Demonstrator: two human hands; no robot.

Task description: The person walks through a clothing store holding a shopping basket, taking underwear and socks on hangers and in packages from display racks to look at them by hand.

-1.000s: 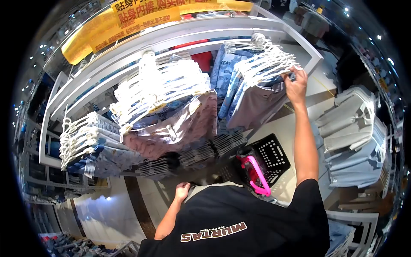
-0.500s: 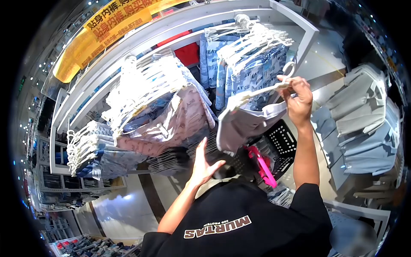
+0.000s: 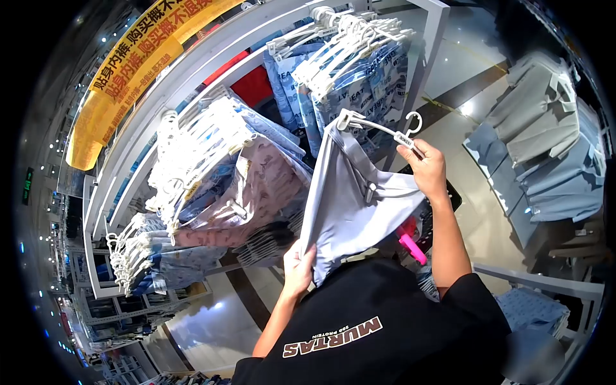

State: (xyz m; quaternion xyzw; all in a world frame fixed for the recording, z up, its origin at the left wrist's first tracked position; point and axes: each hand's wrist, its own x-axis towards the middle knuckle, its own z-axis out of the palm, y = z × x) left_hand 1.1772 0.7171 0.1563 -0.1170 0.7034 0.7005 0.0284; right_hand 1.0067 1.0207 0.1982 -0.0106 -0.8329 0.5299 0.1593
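Right hand [image 3: 428,168] grips white hanger [image 3: 402,138], left hand [image 3: 298,267] grey garment [image 3: 346,208] at left edge; likely soft, light cloth, best held by hanger.

The grey garment [image 3: 359,212] is smooth cloth with a faint sheen. Its white hanger [image 3: 402,139] is glossy plastic. The black shirt [image 3: 398,298] is matt cloth. The rack frame [image 3: 435,35] shows a smooth white finish; base material indeterminable. The yellow banner [image 3: 144,61] appears glossy, the pink handle [image 3: 412,247] smooth plastic. The floor [image 3: 452,163] is polished, reflecting lights.
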